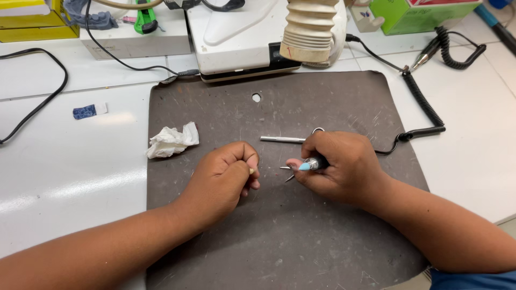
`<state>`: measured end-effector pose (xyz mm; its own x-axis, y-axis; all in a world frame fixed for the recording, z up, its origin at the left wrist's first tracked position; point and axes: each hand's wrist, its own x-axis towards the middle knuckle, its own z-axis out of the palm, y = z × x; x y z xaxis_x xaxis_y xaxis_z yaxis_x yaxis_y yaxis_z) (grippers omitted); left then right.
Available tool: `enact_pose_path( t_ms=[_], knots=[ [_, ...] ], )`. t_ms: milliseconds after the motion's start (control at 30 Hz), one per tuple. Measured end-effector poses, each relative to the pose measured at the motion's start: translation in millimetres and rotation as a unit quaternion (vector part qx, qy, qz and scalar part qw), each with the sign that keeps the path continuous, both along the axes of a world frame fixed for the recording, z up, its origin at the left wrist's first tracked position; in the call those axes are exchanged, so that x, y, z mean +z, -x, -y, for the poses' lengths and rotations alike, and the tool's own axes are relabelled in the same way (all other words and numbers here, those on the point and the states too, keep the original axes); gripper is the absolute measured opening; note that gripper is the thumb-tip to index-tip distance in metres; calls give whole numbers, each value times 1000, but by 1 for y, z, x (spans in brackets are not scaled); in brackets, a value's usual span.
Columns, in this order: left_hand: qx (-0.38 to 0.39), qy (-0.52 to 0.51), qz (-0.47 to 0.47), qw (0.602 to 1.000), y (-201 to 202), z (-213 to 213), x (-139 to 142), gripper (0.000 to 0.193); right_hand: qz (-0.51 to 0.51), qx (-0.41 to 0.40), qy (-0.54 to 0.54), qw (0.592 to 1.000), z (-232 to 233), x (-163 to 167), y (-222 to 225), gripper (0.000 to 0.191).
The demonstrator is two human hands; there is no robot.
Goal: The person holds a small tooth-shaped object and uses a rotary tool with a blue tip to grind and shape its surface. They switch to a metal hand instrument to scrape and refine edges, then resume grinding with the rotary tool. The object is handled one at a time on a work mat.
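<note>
right hand (341, 166) has its grip closed on a rotary handpiece (313, 163); left hand (226, 174) pinches a tiny piece (251, 171) over the grey mat (279, 236).

Two hands, left (226, 174) and right (338, 166), one mat (279, 241), one tissue (172, 140), one handpiece (312, 163), one metal rod (282, 139), two coiled cords (424, 102).

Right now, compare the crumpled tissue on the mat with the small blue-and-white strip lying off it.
The crumpled tissue is plain white and bunched into a lump; the blue-and-white strip is flat, mostly blue with one white end. The tissue is the larger. It sits on the dark mat near its left edge, while the strip lies on the white table further left. Both lie loose, untouched by either hand.
</note>
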<state>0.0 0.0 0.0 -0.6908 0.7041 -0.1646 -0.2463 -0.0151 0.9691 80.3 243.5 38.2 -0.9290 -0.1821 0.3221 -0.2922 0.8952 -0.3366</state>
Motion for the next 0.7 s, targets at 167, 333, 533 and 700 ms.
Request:
enact_pose_path(
  t_ms=[167,333,533,700],
  knots=[
    [-11,28,-47,998,1,-6,6,15,-122,131,35,983,25,17,-2,27],
    [-9,37,-96,995,0,-9,12,15,-146,163,15,976,42,22,-3,28],
    [-9,98,-167,981,-4,-6,21,13,-161,188,19,969,47,19,3,24],
    [0,118,-172,978,-9,-7,23,13,-144,175,29,974,41,15,1,16]
  ],
)
